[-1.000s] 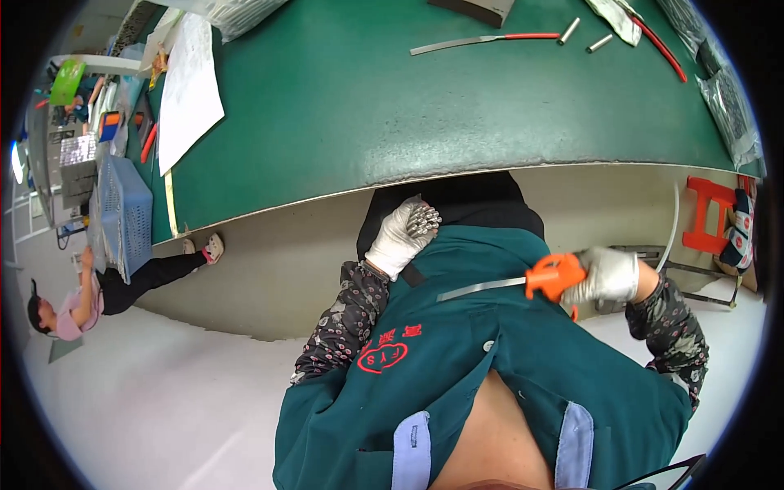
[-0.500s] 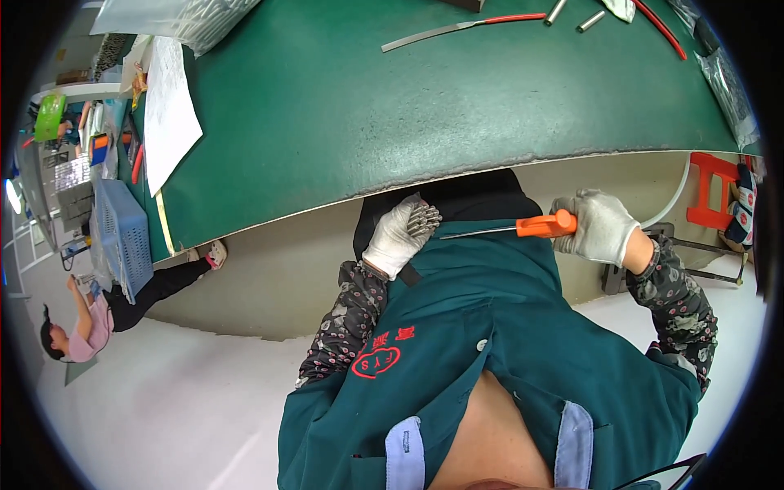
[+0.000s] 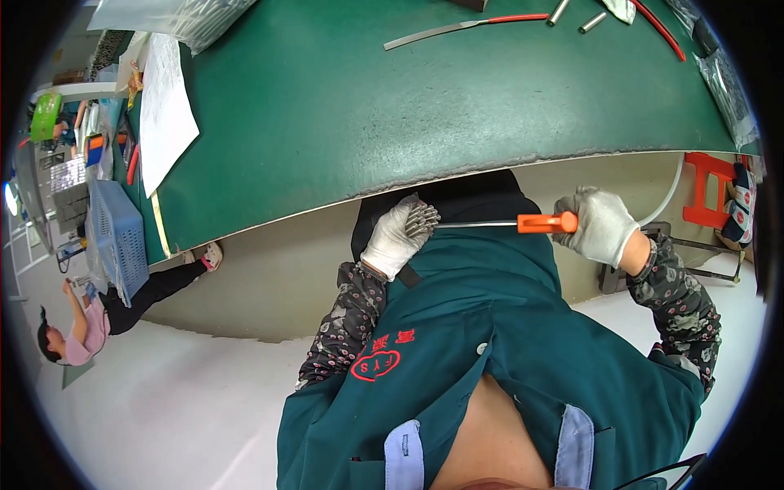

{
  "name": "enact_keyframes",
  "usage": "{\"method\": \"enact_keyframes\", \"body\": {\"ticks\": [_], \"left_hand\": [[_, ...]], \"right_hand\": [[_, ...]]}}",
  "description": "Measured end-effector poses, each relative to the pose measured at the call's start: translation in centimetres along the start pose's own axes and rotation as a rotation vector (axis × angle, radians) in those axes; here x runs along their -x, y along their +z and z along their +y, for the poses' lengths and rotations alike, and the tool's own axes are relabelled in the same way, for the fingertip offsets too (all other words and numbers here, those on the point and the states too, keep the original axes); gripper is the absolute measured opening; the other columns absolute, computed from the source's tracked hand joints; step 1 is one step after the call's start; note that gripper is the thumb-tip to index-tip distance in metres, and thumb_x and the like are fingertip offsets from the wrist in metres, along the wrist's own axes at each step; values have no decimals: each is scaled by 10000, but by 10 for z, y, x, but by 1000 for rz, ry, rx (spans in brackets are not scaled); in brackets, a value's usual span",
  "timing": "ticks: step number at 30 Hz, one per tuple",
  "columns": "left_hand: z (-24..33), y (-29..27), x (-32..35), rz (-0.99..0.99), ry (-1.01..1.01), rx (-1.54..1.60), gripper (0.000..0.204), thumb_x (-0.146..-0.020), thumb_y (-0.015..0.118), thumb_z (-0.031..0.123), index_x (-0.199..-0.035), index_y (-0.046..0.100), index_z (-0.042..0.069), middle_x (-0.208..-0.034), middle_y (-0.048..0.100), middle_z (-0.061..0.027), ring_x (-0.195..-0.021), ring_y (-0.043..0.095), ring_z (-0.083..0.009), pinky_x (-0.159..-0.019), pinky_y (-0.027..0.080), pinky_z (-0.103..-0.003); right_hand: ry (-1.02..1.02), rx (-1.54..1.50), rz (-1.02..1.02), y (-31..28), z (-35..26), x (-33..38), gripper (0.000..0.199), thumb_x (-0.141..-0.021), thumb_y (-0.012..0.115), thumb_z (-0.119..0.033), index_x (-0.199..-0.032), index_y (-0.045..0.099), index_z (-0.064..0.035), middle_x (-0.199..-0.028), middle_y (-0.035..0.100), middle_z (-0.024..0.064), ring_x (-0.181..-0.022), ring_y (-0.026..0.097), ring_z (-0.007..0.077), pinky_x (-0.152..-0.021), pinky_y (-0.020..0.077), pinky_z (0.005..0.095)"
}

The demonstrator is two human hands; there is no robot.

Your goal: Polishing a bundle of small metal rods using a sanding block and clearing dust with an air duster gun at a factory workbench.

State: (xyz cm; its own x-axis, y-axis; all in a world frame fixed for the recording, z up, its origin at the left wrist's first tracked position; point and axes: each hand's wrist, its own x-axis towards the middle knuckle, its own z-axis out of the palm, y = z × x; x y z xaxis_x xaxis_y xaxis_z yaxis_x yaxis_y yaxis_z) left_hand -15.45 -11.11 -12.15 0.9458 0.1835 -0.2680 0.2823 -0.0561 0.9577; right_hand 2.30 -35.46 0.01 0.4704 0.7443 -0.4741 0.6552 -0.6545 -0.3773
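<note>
My left hand (image 3: 394, 240), in a white glove, is closed round a bundle of short metal tubes (image 3: 422, 220) whose ends face right. My right hand (image 3: 599, 227), also gloved, grips an orange-handled tool (image 3: 547, 223) with a long, thin metal shaft, much like a screwdriver. The shaft lies level and points left, and its tip reaches the tubes. Whether the tip is inside one of them or only against it I cannot tell. Both hands are in front of my green jacket, just below the bench edge.
The green bench (image 3: 327, 106) carries a flat file with a red handle (image 3: 465, 31), two loose metal tubes (image 3: 576, 16), a paper sheet (image 3: 167, 114) and plastic bags. A blue basket (image 3: 118, 237) is at left, with a person (image 3: 94, 322) beyond. A red stool (image 3: 709, 189) stands right.
The tool's shaft has swung from slanting below the tubes to level, and its tip now meets them. My left hand has barely moved.
</note>
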Motion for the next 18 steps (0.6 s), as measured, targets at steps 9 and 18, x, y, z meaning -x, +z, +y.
{"method": "enact_keyframes", "body": {"ticks": [9,18], "left_hand": [[12,2,-1,-16,-68,-12,460,-711,584,-108,-1128,416,-10,-950,570,-64,-893,579,-136,-797,474,-237],[3,7,1,-34,-137,194,504,-679,637,-104,-1124,421,-8,-963,539,-40,-864,558,-95,-781,470,-209]], "right_hand": [[118,126,100,-8,-7,-9,208,-635,680,-252,-734,611,-83,-662,563,106,-690,560,288,-620,462,383],[140,197,66,-12,-13,-9,188,-651,655,-244,-787,646,-115,-656,595,107,-686,584,280,-633,475,382]]}}
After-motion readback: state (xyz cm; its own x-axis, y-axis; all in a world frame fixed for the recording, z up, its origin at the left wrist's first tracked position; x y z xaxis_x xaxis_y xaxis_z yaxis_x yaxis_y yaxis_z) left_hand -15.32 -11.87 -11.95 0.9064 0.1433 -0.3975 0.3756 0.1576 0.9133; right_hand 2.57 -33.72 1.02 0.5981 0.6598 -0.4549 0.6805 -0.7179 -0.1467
